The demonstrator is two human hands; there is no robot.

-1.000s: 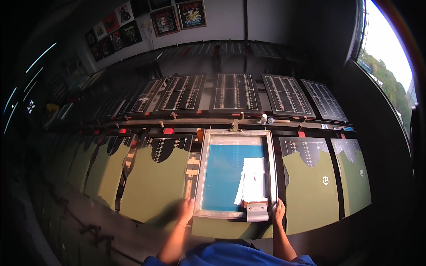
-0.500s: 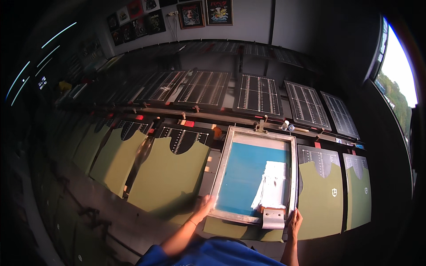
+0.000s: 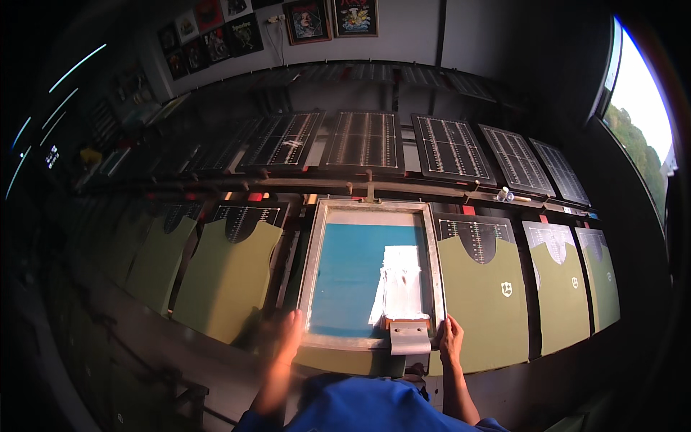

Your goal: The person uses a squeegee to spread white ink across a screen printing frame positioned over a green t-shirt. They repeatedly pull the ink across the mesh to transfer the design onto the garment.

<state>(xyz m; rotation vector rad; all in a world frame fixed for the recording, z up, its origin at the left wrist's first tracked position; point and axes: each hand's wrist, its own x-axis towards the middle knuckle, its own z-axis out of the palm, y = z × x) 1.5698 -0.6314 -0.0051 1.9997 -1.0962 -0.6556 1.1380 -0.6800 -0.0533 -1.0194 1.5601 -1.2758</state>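
Note:
A metal-edged printing screen (image 3: 314,273) with blue mesh lies squared up over a green shirt (image 3: 353,361) on the near row. White ink covers the lower right of the mesh, and a squeegee (image 3: 410,338) with a grey metal handle rests at that end. My right hand (image 3: 451,342) is closed round the screen's lower right edge. Beside the lower left edge is my left hand (image 3: 288,335), smeared by motion; whether it touches the screen I cannot tell. The shirt's print area is hidden beneath the screen.
Green shirts lie on boards to the left (image 3: 230,281) and right (image 3: 479,317); those on the right bear a small white emblem. A rail (image 3: 302,180) runs behind the screen, with small bottles (image 3: 504,194) on it. Bare black boards (image 3: 450,147) stand beyond.
The screen has moved left along the row and now sits straight instead of tilted. One more emblem-marked shirt shows on its right. My left hand has gone from gripping the edge to a blur.

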